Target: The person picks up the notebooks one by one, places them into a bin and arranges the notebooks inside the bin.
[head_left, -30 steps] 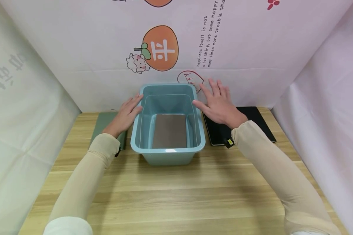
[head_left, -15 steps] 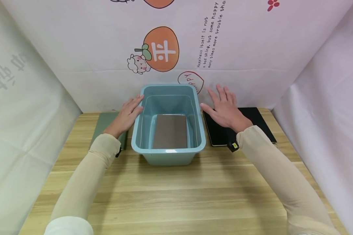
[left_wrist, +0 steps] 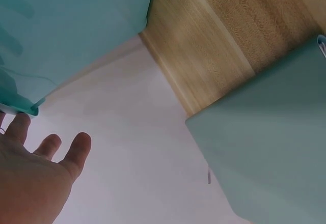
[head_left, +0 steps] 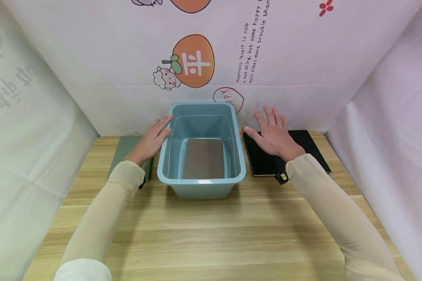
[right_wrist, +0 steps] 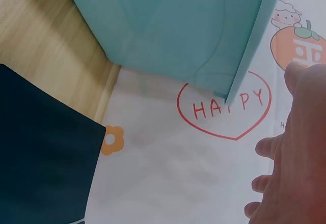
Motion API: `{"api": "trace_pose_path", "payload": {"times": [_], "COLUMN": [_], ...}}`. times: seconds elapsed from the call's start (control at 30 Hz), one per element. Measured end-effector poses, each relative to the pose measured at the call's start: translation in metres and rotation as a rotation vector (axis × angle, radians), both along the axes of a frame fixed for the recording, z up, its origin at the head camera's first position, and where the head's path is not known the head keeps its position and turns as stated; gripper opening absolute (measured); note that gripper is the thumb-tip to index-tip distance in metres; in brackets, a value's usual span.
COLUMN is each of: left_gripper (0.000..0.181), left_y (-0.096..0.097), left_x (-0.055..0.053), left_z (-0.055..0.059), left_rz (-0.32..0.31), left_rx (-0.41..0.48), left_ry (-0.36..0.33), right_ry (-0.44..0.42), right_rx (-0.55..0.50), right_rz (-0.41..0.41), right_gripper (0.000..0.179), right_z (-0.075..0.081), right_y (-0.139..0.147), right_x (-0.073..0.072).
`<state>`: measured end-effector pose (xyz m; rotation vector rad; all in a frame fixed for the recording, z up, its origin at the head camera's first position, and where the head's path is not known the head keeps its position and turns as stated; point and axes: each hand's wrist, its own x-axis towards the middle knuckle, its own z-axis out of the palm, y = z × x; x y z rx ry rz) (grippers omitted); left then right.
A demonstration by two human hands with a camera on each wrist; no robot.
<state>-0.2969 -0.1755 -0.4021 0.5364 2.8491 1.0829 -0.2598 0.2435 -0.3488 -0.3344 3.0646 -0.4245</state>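
Note:
A blue plastic bin [head_left: 201, 191] stands on the wooden table against the back cloth. On its floor lies a flat grey-brown rectangular thing [head_left: 204, 158], perhaps a notebook. My left hand [head_left: 150, 139] touches the bin's left rim, fingers extended; in the left wrist view its fingertips [left_wrist: 19, 124] meet the rim. To the bin's right, my right hand [head_left: 275, 136] hovers apart from it with spread fingers, holding nothing. Beneath that hand is a black notebook [head_left: 265, 166], partly covered by it. A green notebook [head_left: 124, 148] lies under the left hand and wrist.
White printed cloth [head_left: 285, 50] rises behind the table, and more cloth hangs along the left side [head_left: 24, 156] and right side [head_left: 383, 136]. Bare wooden tabletop [head_left: 211, 238] stretches in front of the bin.
My right hand has moved away from the bin's right rim, outward to the right and slightly down. The left hand stays at the left rim. The bin has not visibly shifted.

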Motion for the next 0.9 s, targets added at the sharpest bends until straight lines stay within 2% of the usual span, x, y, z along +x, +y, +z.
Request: {"api": "trace_pose_path", "payload": {"times": [0.27, 0.6, 0.9], "left_gripper": [0.055, 0.056, 0.057], "left_y": [0.002, 0.005, -0.002], "left_x": [-0.001, -0.002, 0.0], "left_z": [-0.002, -0.006, -0.007], "left_rz": [-0.002, -0.002, -0.009], "left_rx": [0.015, 0.035, -0.002], "left_ry": [0.004, 0.01, 0.089], "right_ry": [-0.009, -0.02, -0.047], "right_rx": [-0.013, -0.012, -0.017], "right_rz": [-0.009, -0.034, -0.038], "right_gripper": [0.09, 0.091, 0.091], "right_z": [-0.005, -0.019, -0.038], "right_y": [0.008, 0.019, 0.026], "right_x": [-0.001, 0.0, -0.001]}}
